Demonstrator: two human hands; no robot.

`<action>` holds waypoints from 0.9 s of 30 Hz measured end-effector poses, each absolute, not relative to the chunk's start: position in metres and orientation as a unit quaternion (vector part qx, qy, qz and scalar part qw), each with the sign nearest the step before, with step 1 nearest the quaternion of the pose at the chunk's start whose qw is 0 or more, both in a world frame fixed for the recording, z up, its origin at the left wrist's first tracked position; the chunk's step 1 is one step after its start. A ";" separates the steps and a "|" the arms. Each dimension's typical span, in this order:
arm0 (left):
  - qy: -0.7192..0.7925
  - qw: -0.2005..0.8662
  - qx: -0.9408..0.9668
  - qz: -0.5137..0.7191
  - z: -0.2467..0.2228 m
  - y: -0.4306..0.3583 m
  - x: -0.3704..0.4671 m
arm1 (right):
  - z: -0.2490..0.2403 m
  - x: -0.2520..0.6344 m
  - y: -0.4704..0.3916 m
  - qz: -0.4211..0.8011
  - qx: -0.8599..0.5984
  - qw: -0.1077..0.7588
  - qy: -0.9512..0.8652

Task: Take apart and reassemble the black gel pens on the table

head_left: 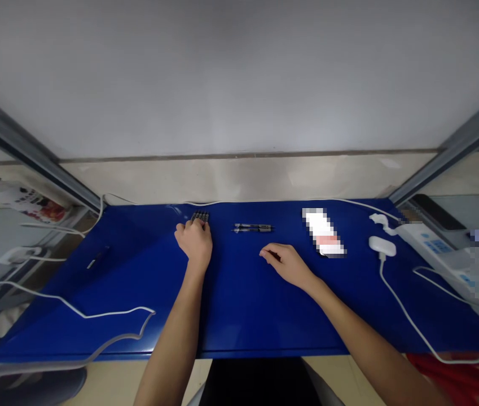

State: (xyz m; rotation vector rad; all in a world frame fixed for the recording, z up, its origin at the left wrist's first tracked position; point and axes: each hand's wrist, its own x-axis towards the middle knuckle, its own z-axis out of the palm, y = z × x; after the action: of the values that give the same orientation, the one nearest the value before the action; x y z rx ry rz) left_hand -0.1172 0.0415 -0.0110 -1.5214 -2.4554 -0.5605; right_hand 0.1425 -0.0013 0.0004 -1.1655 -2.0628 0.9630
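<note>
My left hand [194,243] is curled over the near ends of several black pens [201,216], which lie side by side toward the back of the blue table. Their far ends stick out past its fingers, and the rest is hidden under the hand. Just right of that hand, two clear-and-black pens [253,228] lie parallel, pointing sideways. My right hand [289,265] rests on the table nearer to me than this pair, with its fingers curled in and the thumb against them. Nothing shows in its grasp.
A phone with a blurred screen [324,232] lies right of centre. Farther right are a white earbud case [382,246] on a cable and a white power strip [442,254]. On the left are a dark pen [97,258], a white cable [112,313] and a bottle [23,198].
</note>
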 end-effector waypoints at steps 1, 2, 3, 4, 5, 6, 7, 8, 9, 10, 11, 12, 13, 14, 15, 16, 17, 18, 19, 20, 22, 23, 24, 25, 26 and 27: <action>-0.831 0.097 -0.514 -0.190 -0.011 0.041 -0.117 | 0.001 0.143 -0.002 0.359 -0.437 0.287 -0.773; -0.831 0.095 -0.514 -0.189 -0.010 0.041 -0.118 | 0.001 0.143 -0.002 0.358 -0.438 0.285 -0.774; -0.832 0.092 -0.514 -0.189 -0.009 0.041 -0.118 | 0.001 0.143 -0.002 0.357 -0.438 0.284 -0.775; -0.832 0.091 -0.513 -0.189 -0.009 0.041 -0.118 | 0.001 0.143 -0.002 0.357 -0.438 0.282 -0.775; -0.833 0.090 -0.512 -0.188 -0.008 0.041 -0.118 | 0.001 0.143 -0.002 0.357 -0.438 0.282 -0.776; -0.834 0.089 -0.511 -0.187 -0.008 0.040 -0.118 | 0.001 0.143 -0.002 0.357 -0.438 0.282 -0.776; -0.835 0.089 -0.511 -0.186 -0.007 0.041 -0.118 | 0.001 0.143 -0.002 0.358 -0.437 0.282 -0.775; -0.835 0.089 -0.510 -0.184 -0.007 0.041 -0.119 | 0.000 0.143 -0.001 0.359 -0.436 0.283 -0.775; -0.835 0.089 -0.511 -0.183 -0.007 0.041 -0.119 | 0.000 0.143 -0.001 0.359 -0.435 0.286 -0.774; -0.834 0.090 -0.512 -0.184 -0.008 0.041 -0.119 | 0.001 0.142 -0.001 0.360 -0.434 0.289 -0.774; -0.833 0.091 -0.512 -0.186 -0.008 0.041 -0.120 | 0.001 0.142 -0.002 0.361 -0.432 0.292 -0.773; -0.833 0.090 -0.513 -0.188 -0.008 0.041 -0.120 | 0.001 0.142 -0.002 0.362 -0.431 0.294 -0.773; -0.832 0.089 -0.513 -0.191 -0.009 0.041 -0.120 | 0.001 0.142 -0.002 0.361 -0.430 0.296 -0.773; -0.832 0.087 -0.512 -0.194 -0.009 0.042 -0.120 | 0.001 0.142 -0.002 0.361 -0.429 0.296 -0.773; -0.832 0.084 -0.511 -0.197 -0.010 0.042 -0.121 | 0.001 0.142 -0.002 0.360 -0.429 0.296 -0.774; -0.833 0.081 -0.510 -0.201 -0.010 0.042 -0.121 | 0.001 0.142 -0.002 0.360 -0.429 0.295 -0.774; -0.833 0.079 -0.508 -0.206 -0.010 0.042 -0.120 | 0.001 0.142 -0.002 0.359 -0.429 0.294 -0.775; -0.834 0.079 -0.505 -0.211 -0.011 0.042 -0.120 | 0.001 0.143 -0.002 0.359 -0.429 0.294 -0.775; -0.834 0.081 -0.501 -0.215 -0.011 0.042 -0.120 | 0.001 0.143 -0.002 0.360 -0.429 0.293 -0.775; -0.835 0.086 -0.497 -0.218 -0.010 0.043 -0.119 | 0.001 0.143 -0.001 0.360 -0.429 0.293 -0.775; -0.837 0.099 -0.489 -0.222 -0.009 0.042 -0.118 | 0.001 0.143 -0.001 0.360 -0.430 0.291 -0.775; -0.838 0.106 -0.485 -0.225 -0.009 0.041 -0.117 | 0.001 0.142 -0.001 0.360 -0.430 0.291 -0.775; -0.839 0.111 -0.482 -0.227 -0.008 0.041 -0.116 | 0.001 0.142 -0.001 0.359 -0.431 0.291 -0.775; -0.840 0.115 -0.479 -0.229 -0.007 0.040 -0.116 | 0.001 0.142 -0.002 0.360 -0.430 0.291 -0.775; -0.841 0.115 -0.477 -0.230 -0.006 0.040 -0.115 | 0.002 0.142 -0.002 0.360 -0.430 0.291 -0.775; -0.842 0.112 -0.476 -0.228 -0.006 0.039 -0.114 | 0.002 0.142 -0.002 0.361 -0.430 0.291 -0.775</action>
State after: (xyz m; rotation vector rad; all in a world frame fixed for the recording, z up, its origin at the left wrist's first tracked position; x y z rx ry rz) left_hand -0.1144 0.0391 -0.0057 -1.3974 -2.4711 -0.6677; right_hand 0.1424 -0.0019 0.0017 -1.1463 -2.0656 0.9624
